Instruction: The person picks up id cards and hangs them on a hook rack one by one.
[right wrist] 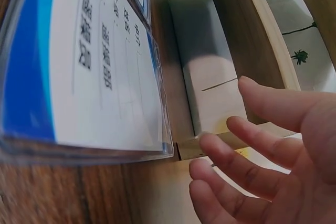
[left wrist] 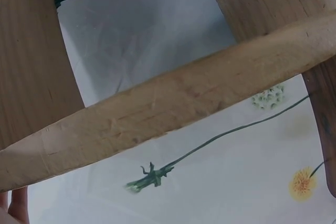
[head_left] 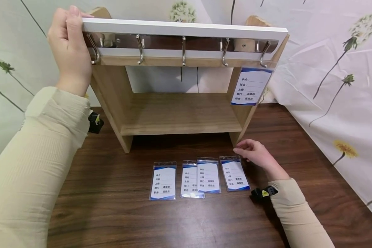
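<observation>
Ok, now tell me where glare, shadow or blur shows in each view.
Head view: pale glare on the table below the cards, dark shadow under the wooden rack; left wrist view: dim and greyish overall, the wooden board across the middle a little soft; right wrist view: the nearest card looms large, its lower edge blurred.

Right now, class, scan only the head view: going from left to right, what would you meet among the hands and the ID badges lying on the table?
Left hand → leftmost ID badge → partly covered ID badge → overlapping ID badge → tilted ID badge → right hand.
</observation>
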The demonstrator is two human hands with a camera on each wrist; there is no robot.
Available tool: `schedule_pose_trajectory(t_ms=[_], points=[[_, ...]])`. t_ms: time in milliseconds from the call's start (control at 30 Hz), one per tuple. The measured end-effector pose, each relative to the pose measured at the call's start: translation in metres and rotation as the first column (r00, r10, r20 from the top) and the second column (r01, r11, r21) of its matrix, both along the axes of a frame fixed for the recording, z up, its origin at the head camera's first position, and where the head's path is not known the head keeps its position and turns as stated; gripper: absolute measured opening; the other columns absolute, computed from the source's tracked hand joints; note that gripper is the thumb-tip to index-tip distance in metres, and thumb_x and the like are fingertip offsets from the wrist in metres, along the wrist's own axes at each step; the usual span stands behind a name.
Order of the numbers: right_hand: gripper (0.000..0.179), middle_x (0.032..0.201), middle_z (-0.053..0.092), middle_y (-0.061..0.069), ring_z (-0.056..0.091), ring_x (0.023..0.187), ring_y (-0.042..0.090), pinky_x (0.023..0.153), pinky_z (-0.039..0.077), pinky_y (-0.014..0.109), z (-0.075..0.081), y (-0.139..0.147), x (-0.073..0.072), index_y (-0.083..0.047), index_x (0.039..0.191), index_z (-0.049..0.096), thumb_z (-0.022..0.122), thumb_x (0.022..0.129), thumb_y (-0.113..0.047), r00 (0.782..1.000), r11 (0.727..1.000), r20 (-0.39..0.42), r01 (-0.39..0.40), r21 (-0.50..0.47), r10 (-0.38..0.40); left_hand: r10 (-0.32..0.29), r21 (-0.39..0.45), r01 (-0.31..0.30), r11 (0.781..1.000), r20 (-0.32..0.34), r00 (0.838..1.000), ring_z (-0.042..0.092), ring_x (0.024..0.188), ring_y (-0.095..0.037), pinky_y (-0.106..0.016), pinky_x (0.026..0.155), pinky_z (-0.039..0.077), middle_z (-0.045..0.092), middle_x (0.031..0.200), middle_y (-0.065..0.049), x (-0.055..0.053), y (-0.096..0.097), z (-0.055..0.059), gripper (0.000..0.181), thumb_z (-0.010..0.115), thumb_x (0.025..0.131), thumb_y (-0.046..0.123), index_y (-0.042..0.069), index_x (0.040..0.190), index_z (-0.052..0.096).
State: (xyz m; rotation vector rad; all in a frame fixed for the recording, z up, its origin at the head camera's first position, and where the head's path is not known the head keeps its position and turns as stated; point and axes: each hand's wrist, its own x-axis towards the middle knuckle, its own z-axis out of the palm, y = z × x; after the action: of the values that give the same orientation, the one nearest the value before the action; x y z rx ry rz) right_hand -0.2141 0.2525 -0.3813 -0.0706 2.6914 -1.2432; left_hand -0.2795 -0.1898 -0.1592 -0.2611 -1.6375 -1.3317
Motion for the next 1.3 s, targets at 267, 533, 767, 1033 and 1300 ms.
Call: schedule_pose_trajectory(t_ms=[267,533,767,1033,1300], points=[[0.044,0.110,0.065,0.017,0.059,0.086,0.021,0.067,0.051,0.030,-0.002,0.000,0.000,0.000,0.121,0.061,0.070,0.091,-0.031,0.999,0.997,0.030,-0.026,0.073,0.024,0.009,-0.019,-0.009,1.000,0.007,1.000,0.053,0.072,0.000,-0.017,0.070,0.037,0.065,0.081,0.018,0.001,0.000,0.000,0.036,0.041,0.102,0.017,0.037,0.079,0.060],[0.045,0.107,0.063,0.016,0.057,0.084,0.021,0.066,0.051,0.030,-0.004,-0.001,-0.001,-0.001,0.122,0.061,0.073,0.088,-0.029,0.997,0.994,0.059,-0.049,0.100,0.043,0.018,-0.011,-0.018,1.000,0.006,1.000,0.051,0.065,0.001,-0.016,0.066,0.035,0.064,0.076,0.018,0.001,0.001,0.001,0.036,0.042,0.102,0.018,0.037,0.078,0.060],[0.045,0.103,0.063,0.015,0.056,0.080,0.021,0.064,0.049,0.030,-0.007,-0.002,-0.001,-0.001,0.121,0.061,0.076,0.085,-0.024,0.994,0.989,0.073,-0.086,0.120,0.078,0.022,-0.010,-0.022,1.000,0.018,1.000,0.053,0.061,0.001,-0.016,0.062,0.035,0.062,0.071,0.018,0.001,0.001,0.000,0.035,0.042,0.102,0.019,0.037,0.078,0.059],[0.046,0.102,0.060,0.014,0.054,0.078,0.021,0.063,0.048,0.031,-0.009,-0.004,-0.002,-0.002,0.120,0.062,0.080,0.081,-0.019,0.991,0.986,0.082,-0.115,0.118,0.106,0.022,-0.007,-0.022,1.000,0.009,1.000,0.053,0.064,0.001,-0.017,0.064,0.035,0.066,0.077,0.018,0.004,0.001,-0.001,0.035,0.042,0.102,0.019,0.037,0.078,0.059],[0.048,0.105,0.061,0.016,0.054,0.091,0.026,0.077,0.046,0.036,-0.012,-0.005,-0.001,-0.003,0.116,0.065,0.085,0.073,-0.012,0.988,0.969,0.046,-0.151,0.197,0.145,0.019,0.000,-0.019,1.000,0.003,1.000,0.054,0.067,0.000,-0.016,0.068,0.036,0.068,0.081,0.018,0.004,0.001,-0.001,0.035,0.043,0.102,0.019,0.037,0.078,0.060]])
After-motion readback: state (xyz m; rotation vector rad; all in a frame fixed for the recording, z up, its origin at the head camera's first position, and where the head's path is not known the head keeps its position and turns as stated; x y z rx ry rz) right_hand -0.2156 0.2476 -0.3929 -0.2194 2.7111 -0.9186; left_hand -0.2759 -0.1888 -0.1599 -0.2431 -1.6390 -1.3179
